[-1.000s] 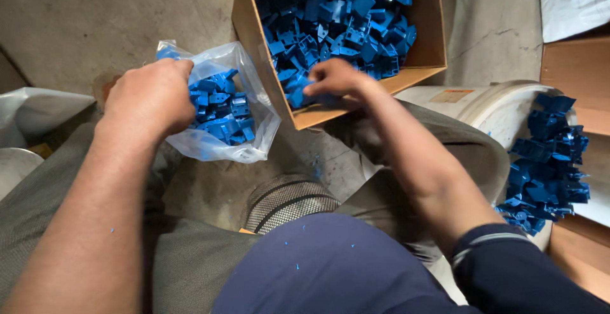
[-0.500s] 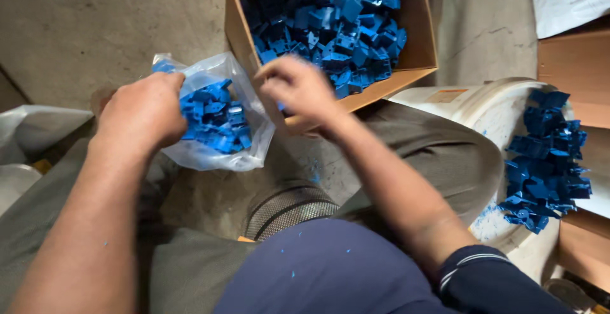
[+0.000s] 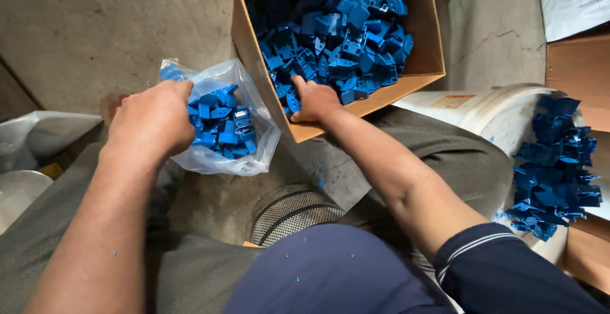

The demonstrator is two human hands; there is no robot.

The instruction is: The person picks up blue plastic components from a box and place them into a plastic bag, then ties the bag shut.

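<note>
Two hands: left grip [image 3: 154,122] clutches the bag [image 3: 222,123]; right grip [image 3: 312,101] grasps box [image 3: 298,130] parts [image 3: 337,41].

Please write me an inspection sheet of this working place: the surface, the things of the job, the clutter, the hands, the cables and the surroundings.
Surface: bare grey concrete floor, stained, with small blue flecks.
Job's things: open cardboard box heaped with blue plastic parts; clear plastic bag partly filled with the same parts.
Clutter: a loose pile of blue parts on a white bucket; another white bag at the left edge.
Hands: left hand grips the bag's open mouth; right hand reaches into the box, fingers among the parts.
Cables: nothing seen.
Surroundings: the person's knees and dark shirt below; a brown board and white sheet at the right.
</note>
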